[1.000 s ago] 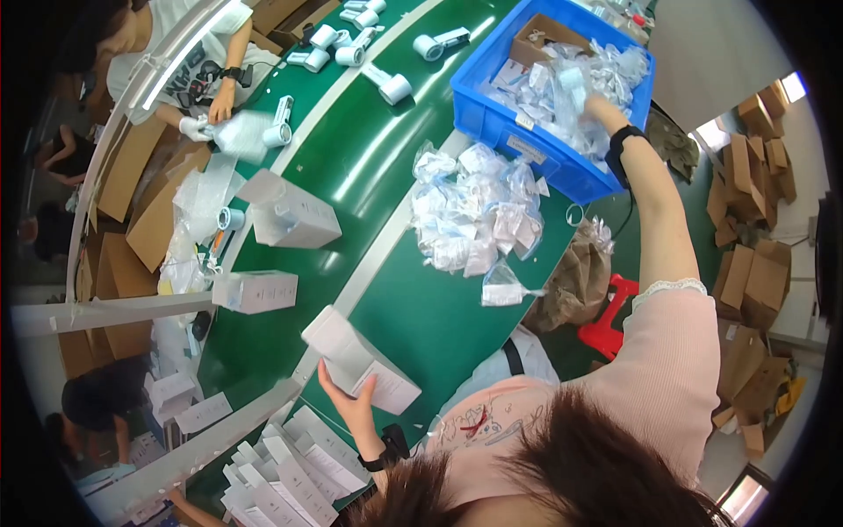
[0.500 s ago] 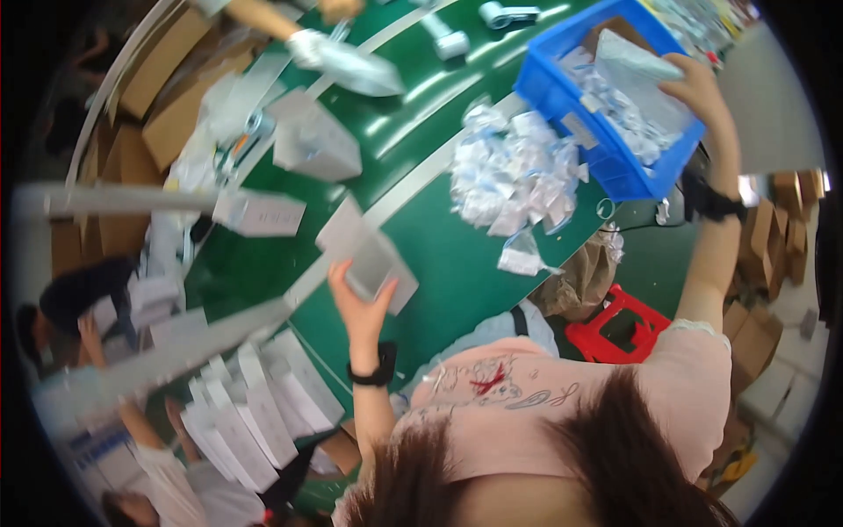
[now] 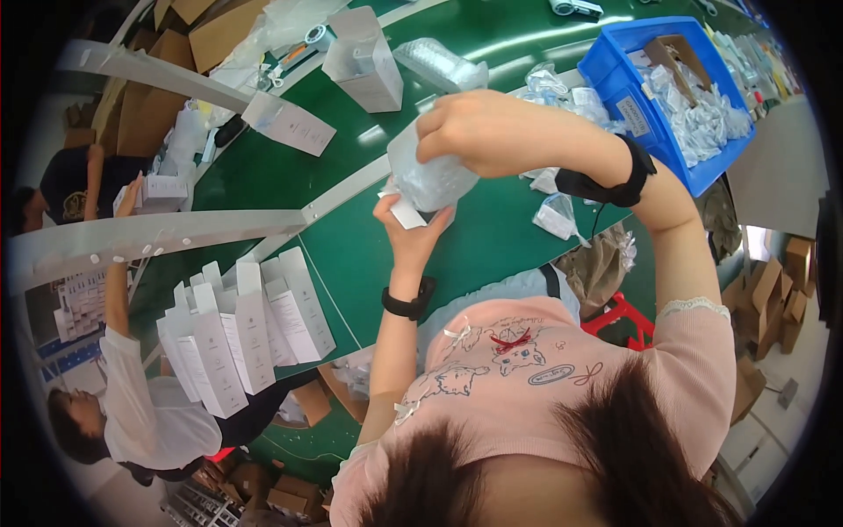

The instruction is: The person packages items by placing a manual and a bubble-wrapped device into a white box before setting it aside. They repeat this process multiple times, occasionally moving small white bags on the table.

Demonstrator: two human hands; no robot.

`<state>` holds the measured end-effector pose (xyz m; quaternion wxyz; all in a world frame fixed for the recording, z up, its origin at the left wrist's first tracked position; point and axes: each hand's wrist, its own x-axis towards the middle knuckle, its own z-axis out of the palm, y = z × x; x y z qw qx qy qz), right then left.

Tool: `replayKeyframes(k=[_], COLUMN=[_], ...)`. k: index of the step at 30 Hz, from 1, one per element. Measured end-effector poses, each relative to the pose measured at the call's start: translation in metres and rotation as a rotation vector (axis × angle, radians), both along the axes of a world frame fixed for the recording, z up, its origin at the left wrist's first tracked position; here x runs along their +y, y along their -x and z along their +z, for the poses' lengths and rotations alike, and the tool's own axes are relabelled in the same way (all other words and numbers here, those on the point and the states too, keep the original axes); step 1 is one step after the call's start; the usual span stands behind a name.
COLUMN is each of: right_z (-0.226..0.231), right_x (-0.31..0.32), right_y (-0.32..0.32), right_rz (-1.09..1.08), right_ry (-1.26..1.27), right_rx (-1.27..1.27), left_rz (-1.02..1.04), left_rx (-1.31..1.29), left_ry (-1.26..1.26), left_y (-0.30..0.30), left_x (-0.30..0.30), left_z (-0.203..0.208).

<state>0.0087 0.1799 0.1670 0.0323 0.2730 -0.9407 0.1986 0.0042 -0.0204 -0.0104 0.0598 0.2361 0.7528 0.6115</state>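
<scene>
a bubble-wrap bag (image 3: 428, 173) is sitting over a white box (image 3: 404, 213), with the right hand's (image 3: 470, 132) fingers gripping its upper part. the left hand (image 3: 411, 241) is holding the box between thumb and fingers. keeping the box steady and feeding the bag straight is probably working best (soft wrap is likely catching on flaps). the bag is hiding the box's opening; the right forearm is partly covering the pile of small bags (image 3: 584, 101).

Right of my left hand (image 3: 411, 239), I could pass over bare worktop (image 3: 496, 235); the blue bin (image 3: 612, 83) blocks me far right, white boxes (image 3: 250, 338) near left.
</scene>
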Motion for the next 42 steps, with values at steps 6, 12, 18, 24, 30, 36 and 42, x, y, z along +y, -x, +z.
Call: replayKeyframes(k=[6, 12, 18, 24, 30, 36, 42], right_z=[-0.053, -0.091, -0.206, -0.222, -0.194, -0.203, -0.235], right_x=[-0.053, -0.016, 0.027, 0.026, -0.015, 0.014, 0.020], right_y=[-0.007, 0.003, 0.067, 0.084, -0.032, -0.148, -0.214], right_rz=[0.168, -0.021, -0.953, -0.910, -0.688, -0.948, -1.058], right_ry=[-0.187, 0.698, 0.192, -0.038, 0.106, 0.114, 0.064], right_rx=[0.020, 0.161, 0.460, -0.072, -0.158, -0.097, -0.305], left_rz=[0.036, 0.178, 0.122, 0.099, 0.034, -0.102, 0.034], left_rx=[0.157, -0.125, 0.132, 0.146, 0.066, 0.221, 0.345], left_ry=[0.072, 0.014, 0.058, 0.266, -0.167, 0.099, -0.179], left_y=[-0.018, -0.013, -0.017, -0.020, 0.003, 0.012, 0.011], left_x=[-0.009, -0.042, -0.067, -0.071, -0.039, -0.026, -0.021], left_z=[0.001, -0.017, -0.025, -0.012, -0.026, -0.004, 0.008])
